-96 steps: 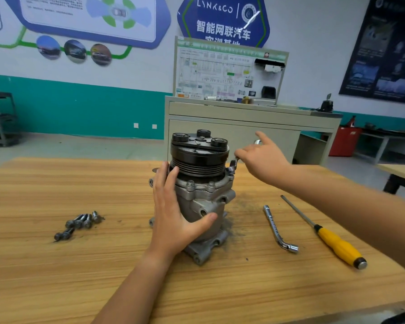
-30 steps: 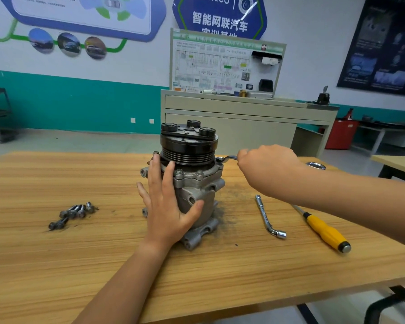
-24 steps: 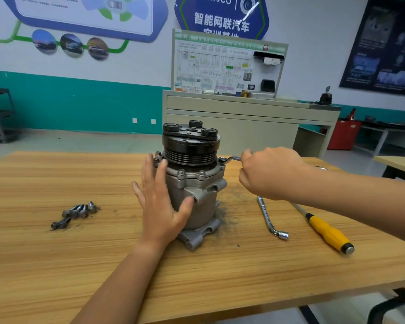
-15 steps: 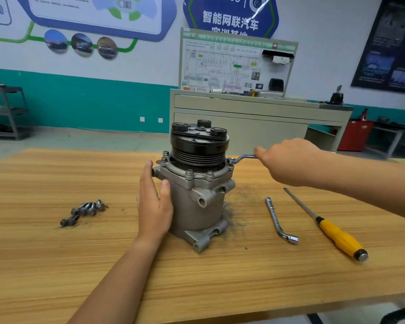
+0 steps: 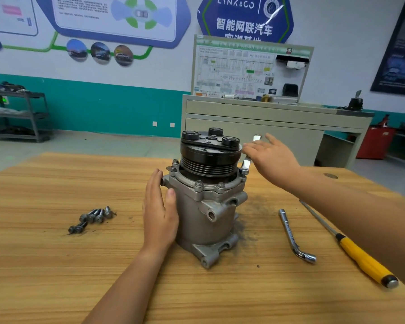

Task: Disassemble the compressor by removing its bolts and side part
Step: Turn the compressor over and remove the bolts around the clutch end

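Observation:
The grey compressor (image 5: pixel 204 213) stands upright on the wooden table (image 5: pixel 56 265), its black pulley (image 5: pixel 209 157) on top. Several bolts (image 5: pixel 198 183) sit in its upper flange. My left hand (image 5: pixel 160 213) presses flat against the body's left side, fingers straight, thumb on the front. A small wrench (image 5: pixel 246 163) sits on the flange bolt at the right, its handle pointing up and away. My right hand (image 5: pixel 271 160) lies against that handle with its fingers stretched out, not curled round it.
Several removed bolts (image 5: pixel 92 218) lie in a cluster left of the compressor. An L-shaped socket wrench (image 5: pixel 292 232) and a yellow-handled screwdriver (image 5: pixel 362 260) lie to its right. Dark grime marks the table beside the compressor. A grey cabinet (image 5: pixel 267 127) stands behind the table.
My right hand has let go its grip on the wrench and opened, and the handle has swung from pointing right to pointing away. My left hand stays on the compressor's left side.

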